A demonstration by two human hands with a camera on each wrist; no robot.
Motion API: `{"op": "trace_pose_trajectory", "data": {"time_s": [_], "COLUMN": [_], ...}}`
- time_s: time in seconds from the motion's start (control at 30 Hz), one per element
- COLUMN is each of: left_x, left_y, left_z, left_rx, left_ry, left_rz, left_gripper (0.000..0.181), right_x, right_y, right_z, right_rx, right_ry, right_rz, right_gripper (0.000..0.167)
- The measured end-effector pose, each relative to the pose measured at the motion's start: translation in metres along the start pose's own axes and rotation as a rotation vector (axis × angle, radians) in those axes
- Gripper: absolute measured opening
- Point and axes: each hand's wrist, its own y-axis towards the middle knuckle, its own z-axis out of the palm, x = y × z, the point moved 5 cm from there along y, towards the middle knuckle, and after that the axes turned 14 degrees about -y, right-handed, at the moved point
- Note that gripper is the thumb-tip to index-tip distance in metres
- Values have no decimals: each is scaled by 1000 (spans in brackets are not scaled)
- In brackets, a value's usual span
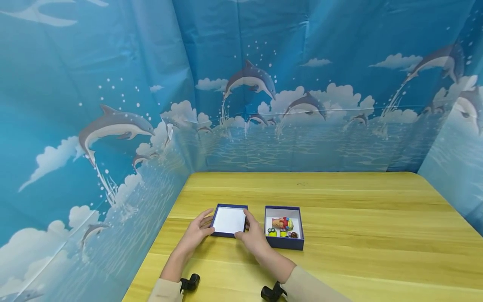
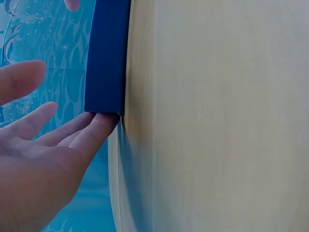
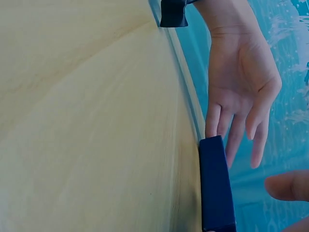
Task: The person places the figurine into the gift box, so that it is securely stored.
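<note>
A shallow blue box lid (image 1: 229, 220), white on its inside, lies on the table with its hollow side up. Along its left edge my left hand (image 1: 194, 235) touches the side with fairly straight fingertips. In the left wrist view the left thumb (image 2: 24, 79) stands apart from the blue side wall (image 2: 108, 63). My right hand (image 1: 256, 239) is at the lid's right edge, fingers extended beside it. The right wrist view shows the right thumb (image 3: 287, 186) off the lid; most of that hand is out of this view.
Right of the lid stands a blue box (image 1: 284, 243) with a white inside. In it lie a red, blue and yellow toy figure (image 1: 284, 223), small green-and-yellow figures (image 1: 272, 232) and a brown piece (image 1: 293, 235). A dolphin-printed curtain (image 1: 241, 142) hangs behind the wooden table (image 1: 358, 218).
</note>
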Motion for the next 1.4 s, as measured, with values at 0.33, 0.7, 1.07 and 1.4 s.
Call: {"op": "trace_pose_trajectory", "data": {"time_s": [0.33, 0.7, 1.07, 1.4], "left_x": [-7, -17, -34, -53], "left_y": [-1, -2, -6, -5], "left_z": [-2, -1, 8, 18], "left_rx": [-77, -165, -176, -209], "left_ry": [-15, -10, -30, -39], "left_rz": [49, 102, 173, 238], "left_gripper": [66, 67, 65, 71], "right_x": [6, 16, 25, 38], "right_y": [-3, -4, -5, -1], "right_z": [-1, -6, -16, -30], "right_rx": [15, 38, 58, 39], "right_ry": [133, 307, 357, 371], "right_rz": [24, 19, 8, -7], "right_gripper": [84, 83, 81, 78]}}
